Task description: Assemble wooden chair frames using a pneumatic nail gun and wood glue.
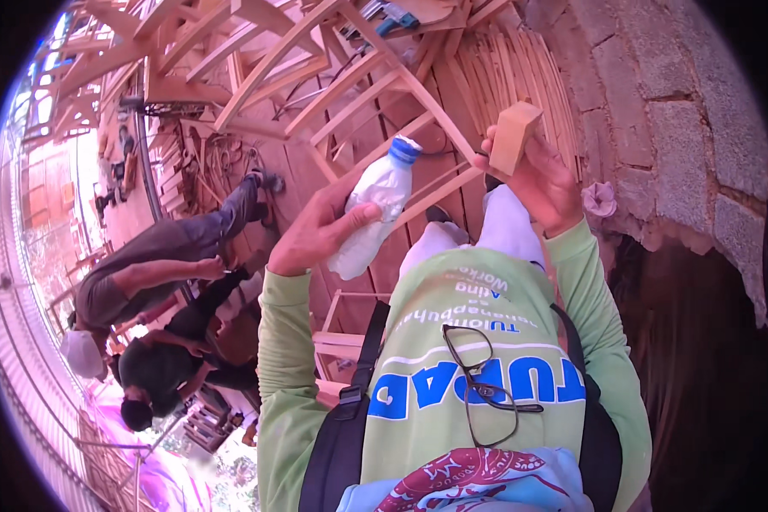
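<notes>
My left hand (316,229) is wrapped round a plastic bottle (374,209) that looks white inside, with blue at its neck (404,150). The bottle is tilted, its neck pointing up and to the right. A short, square-edged wooden block (512,141) is gripped in my right hand (553,186), the fingers partly hidden behind it. The two hands are apart, and the block does not touch the bottle. Behind them stands a wooden frame (418,90) made of joined slats.
Wooden frames (256,60) crowd the upper left, with a power tool (392,17) among them. Thin wood strips (520,77) lean by a block wall (683,128). Two people (171,256) are at the left. Eyeglasses (486,388) hang on my green shirt (469,299).
</notes>
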{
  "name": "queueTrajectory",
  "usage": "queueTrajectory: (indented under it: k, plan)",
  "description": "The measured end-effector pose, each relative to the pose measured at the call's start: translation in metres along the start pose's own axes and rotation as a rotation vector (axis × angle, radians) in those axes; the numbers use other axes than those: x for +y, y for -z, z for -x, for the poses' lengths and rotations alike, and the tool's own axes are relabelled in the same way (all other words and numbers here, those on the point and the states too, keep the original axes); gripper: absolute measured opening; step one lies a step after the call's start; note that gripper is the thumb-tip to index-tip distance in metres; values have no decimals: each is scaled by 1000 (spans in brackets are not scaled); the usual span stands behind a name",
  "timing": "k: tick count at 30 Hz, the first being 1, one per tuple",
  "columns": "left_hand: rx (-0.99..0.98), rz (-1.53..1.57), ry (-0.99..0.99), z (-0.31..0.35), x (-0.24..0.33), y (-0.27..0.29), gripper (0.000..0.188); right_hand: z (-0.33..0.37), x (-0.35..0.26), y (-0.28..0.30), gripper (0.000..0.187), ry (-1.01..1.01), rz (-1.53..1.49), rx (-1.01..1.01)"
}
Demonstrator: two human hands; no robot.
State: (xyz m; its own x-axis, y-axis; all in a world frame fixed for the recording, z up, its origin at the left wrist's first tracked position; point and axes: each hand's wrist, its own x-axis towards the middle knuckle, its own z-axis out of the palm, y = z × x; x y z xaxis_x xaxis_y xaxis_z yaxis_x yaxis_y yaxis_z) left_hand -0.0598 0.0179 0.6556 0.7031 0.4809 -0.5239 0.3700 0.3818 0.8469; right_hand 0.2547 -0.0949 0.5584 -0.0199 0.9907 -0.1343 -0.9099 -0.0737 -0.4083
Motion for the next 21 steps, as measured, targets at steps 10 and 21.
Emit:
queueTrajectory:
  k: [10, 21]
  plan:
    - [55, -62, -99, 58, -29, -12, 40, 17, 27, -27, 53, -4, 150, -29]
    - [-61, -985, -225, 66, 86, 1, 38, 38, 32, -54, 54, 142, 1136, -164]
